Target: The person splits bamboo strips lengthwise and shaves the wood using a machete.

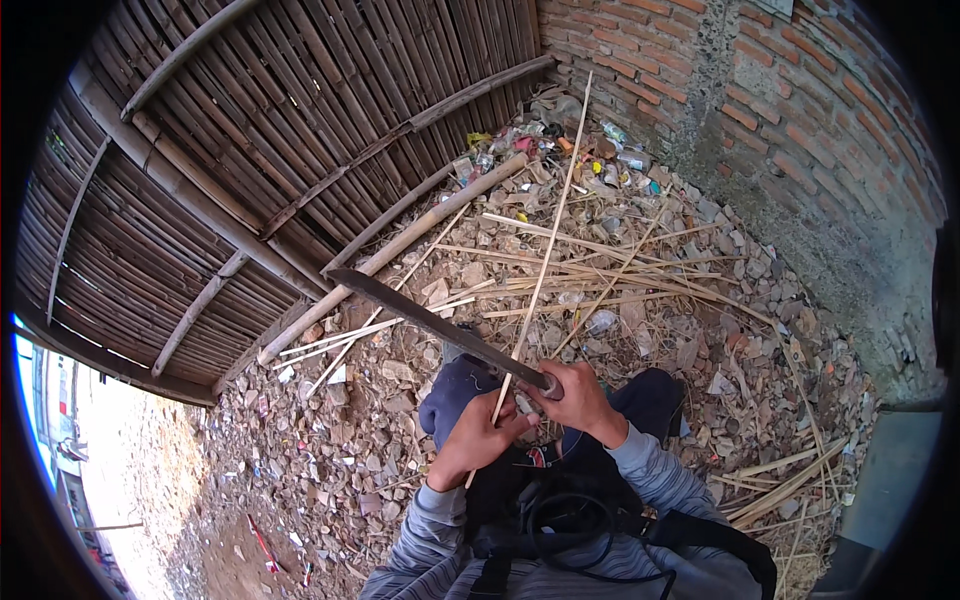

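A long, dark-bladed machete (pixel 430 320) is gripped by its handle in my right hand (pixel 578 402), and its blade points up and to the left. My left hand (pixel 480 437) is closed round a long, thin bamboo strip (pixel 548 250). The strip runs from my lap up toward the brick wall, passing by the machete close to its handle. Both hands are close together above my knees.
Several split bamboo strips (pixel 600 272) lie crossed on the stony ground (pixel 400 440) ahead. More strips (pixel 790 485) lie at the right. A bamboo pole (pixel 430 218) rests beside the bamboo slat wall (pixel 270 110). Litter (pixel 600 165) gathers by the brick wall (pixel 760 100).
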Motion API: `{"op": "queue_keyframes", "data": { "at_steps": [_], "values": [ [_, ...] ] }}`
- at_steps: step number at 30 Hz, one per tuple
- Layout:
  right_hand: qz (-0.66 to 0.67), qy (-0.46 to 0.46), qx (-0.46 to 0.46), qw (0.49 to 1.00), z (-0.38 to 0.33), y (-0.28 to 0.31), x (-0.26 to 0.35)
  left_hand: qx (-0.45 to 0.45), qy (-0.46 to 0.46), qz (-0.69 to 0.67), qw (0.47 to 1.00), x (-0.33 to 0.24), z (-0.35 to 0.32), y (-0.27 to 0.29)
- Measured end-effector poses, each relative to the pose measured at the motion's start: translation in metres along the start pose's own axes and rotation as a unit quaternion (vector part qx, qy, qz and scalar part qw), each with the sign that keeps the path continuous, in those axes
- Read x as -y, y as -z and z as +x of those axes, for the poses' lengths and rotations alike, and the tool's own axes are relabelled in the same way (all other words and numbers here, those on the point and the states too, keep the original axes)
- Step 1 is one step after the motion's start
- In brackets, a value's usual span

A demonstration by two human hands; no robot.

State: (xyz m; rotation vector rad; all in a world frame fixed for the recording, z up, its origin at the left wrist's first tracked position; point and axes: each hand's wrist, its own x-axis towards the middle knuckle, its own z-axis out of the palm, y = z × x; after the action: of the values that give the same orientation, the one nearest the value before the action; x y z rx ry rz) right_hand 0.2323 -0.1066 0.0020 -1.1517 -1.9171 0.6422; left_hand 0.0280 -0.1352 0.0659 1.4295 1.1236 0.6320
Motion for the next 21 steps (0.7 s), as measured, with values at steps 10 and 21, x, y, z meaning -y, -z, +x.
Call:
{"op": "queue_keyframes", "data": {
  "at_steps": [10, 21],
  "values": [
    [0.007, 0.007, -0.011, 1.0, 0.0, 0.018, 0.024, -0.07, 0.002, -0.041, 0.997, -0.004, 0.0, -0.002],
    [-0.05, 0.018, 0.006, 0.999, 0.004, 0.006, 0.002, -0.085, -0.059, 0.101, 0.989, 0.012, 0.004, -0.004]
  ]
}}
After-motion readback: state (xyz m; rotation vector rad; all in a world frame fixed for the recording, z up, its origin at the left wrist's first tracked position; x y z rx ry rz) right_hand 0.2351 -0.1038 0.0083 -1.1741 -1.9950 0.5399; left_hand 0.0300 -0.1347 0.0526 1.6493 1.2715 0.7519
